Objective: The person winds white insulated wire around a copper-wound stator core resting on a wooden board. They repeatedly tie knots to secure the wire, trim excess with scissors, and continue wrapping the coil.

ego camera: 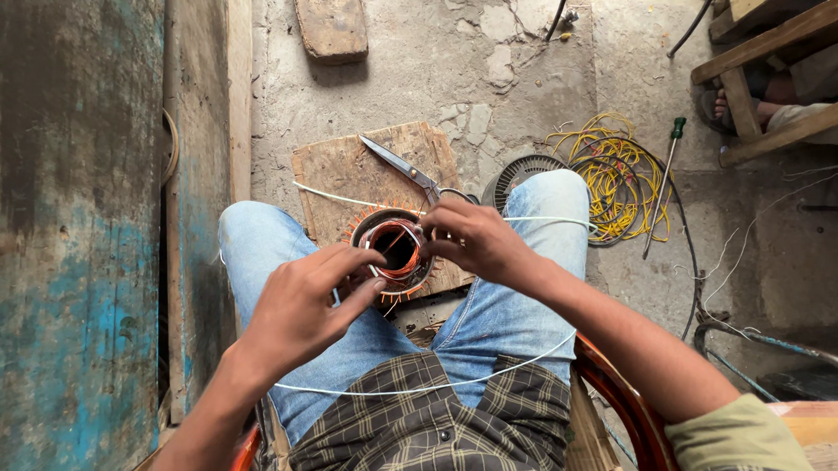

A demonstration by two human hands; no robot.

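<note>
The motor stator, a ring of copper windings with orange slot tips, sits on a worn wooden board between the person's knees. The left hand closes its fingers in a pinch at the stator's near rim, seemingly on a thin white cord that loops across the lap. The right hand curls its grip at the far rim, pinched on the same cord where it runs off over the right knee. By the look of it, the step in hand is lacing the coil ends with the cord; the next pull calls for steady tension and care not to nick the copper. Scissors lie on the board just behind the stator, a coil of yellow wire and a green-handled screwdriver on the concrete floor
</note>
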